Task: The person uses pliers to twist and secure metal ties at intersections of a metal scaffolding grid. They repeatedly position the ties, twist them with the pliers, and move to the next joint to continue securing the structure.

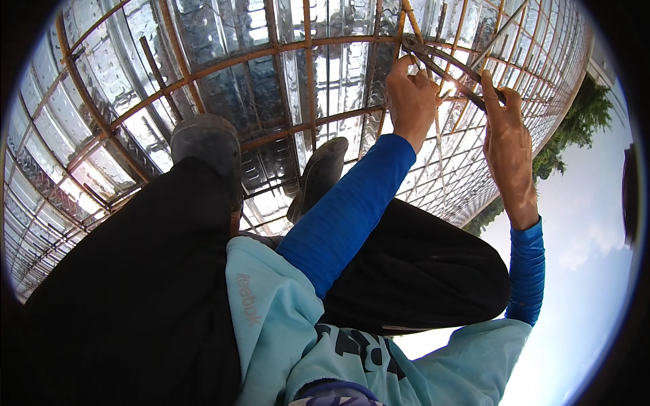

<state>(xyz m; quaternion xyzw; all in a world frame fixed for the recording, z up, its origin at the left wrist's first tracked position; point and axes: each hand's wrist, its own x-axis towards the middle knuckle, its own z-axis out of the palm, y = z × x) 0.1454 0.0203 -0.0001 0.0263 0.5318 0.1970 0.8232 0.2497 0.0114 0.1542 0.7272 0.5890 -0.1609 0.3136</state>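
My right hand [509,145] is closed around the handles of dark metal end-cutting pincers [450,59]. Their jaws rest at a crossing of rusty reinforcing bars [338,40], near the top of the view. Just below those jaws, my left hand [414,101] has its fingers pinched together against the bar. What lies between those fingertips is too small to make out. A thin grey rod or wire [502,34] slants past the pincers.
The rebar grid covers shiny ribbed metal decking [257,88]. My dark shoes [206,145] stand on the grid below my bent knees. Short upright bars [159,78] stick out at left. Beyond the curved edge at right are trees [582,122] and sky.
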